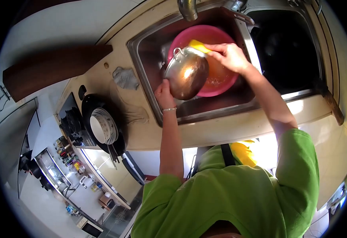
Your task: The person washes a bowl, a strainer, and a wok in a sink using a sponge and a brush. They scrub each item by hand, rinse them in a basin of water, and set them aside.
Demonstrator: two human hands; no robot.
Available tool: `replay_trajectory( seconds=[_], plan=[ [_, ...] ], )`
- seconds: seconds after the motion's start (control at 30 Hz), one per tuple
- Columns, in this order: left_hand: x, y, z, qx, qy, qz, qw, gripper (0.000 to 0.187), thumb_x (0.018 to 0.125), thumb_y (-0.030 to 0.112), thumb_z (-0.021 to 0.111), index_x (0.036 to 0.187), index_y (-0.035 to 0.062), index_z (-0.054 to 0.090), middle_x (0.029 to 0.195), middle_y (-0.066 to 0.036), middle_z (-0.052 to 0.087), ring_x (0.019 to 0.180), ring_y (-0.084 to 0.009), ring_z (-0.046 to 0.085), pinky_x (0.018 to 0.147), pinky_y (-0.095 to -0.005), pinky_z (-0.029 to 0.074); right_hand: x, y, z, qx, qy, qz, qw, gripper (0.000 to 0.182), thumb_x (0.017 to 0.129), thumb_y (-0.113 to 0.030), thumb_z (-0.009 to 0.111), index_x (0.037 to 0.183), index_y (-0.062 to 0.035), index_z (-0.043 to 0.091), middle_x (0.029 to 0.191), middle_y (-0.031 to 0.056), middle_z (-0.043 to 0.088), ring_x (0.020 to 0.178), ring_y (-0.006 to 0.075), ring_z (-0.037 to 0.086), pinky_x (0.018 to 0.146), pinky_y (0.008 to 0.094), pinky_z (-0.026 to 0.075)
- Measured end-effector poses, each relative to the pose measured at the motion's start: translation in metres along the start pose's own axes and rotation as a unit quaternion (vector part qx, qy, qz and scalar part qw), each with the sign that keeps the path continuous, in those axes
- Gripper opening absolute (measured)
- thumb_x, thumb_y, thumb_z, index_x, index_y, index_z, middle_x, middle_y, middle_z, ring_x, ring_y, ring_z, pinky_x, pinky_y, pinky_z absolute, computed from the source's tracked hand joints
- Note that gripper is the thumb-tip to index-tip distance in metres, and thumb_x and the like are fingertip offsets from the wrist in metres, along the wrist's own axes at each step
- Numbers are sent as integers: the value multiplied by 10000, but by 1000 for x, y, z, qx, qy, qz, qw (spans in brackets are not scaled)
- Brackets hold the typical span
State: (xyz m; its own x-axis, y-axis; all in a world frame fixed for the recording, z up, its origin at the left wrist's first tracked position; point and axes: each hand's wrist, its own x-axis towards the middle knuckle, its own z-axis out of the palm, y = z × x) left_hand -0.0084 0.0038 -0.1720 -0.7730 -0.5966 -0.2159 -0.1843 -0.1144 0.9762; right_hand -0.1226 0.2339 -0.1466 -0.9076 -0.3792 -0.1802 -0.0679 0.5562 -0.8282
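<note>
Yellow sponge, pinched by the right hand, touches a shiny round metal pan the left hand grips over a round pink basin.

You have two bare hands, a left hand and a right hand, and one thin silver-coloured bracelet. In front of you, count one round shiny metal vessel with a loop handle, one yellow sponge or cloth, one round pink plastic basin, two stainless-steel sink compartments and one metal tap spout. Your cream worktop carries one crumpled grey cloth and one round black pan; you cannot tell how many white patterned bowls nest inside. You also see one brown wooden handle.
</note>
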Motion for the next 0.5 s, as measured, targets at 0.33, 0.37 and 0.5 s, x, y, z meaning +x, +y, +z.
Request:
replay_trajectory(
  seconds=[0.33, 0.37, 0.5],
  plan=[
    [15, 13, -14, -118, -80, -44, 989, 404, 840, 357, 452, 986, -15, 518, 994, -102, 551, 891, -190, 537, 780, -327, 438, 10, 26, 16, 136, 11, -54, 989, 281, 789, -257, 528, 1045, -148, 564, 960, 112, 585, 887, 223, 571, 779, 275, 430],
    [15, 19, -13, -195, -73, -71, 975, 439, 840, 383, 432, 1048, 1, 482, 1057, -101, 522, 958, -209, 505, 830, -351, 410, 6, 45, 22, 132, -14, -17, 991, 275, 792, -267, 524, 1044, -166, 567, 959, 98, 588, 867, 216, 578, 768, 273, 437],
    [23, 22, -2, -263, -74, -99, 957, 521, 838, 449, 381, 1156, 37, 413, 1159, -90, 466, 1055, -235, 448, 908, -384, 355, 3, 36, 44, -74, 1, 80, 994, 336, 780, -204, 519, 1116, -219, 509, 944, 70, 593, 828, 243, 575, 733, 324, 454]
  ],
)
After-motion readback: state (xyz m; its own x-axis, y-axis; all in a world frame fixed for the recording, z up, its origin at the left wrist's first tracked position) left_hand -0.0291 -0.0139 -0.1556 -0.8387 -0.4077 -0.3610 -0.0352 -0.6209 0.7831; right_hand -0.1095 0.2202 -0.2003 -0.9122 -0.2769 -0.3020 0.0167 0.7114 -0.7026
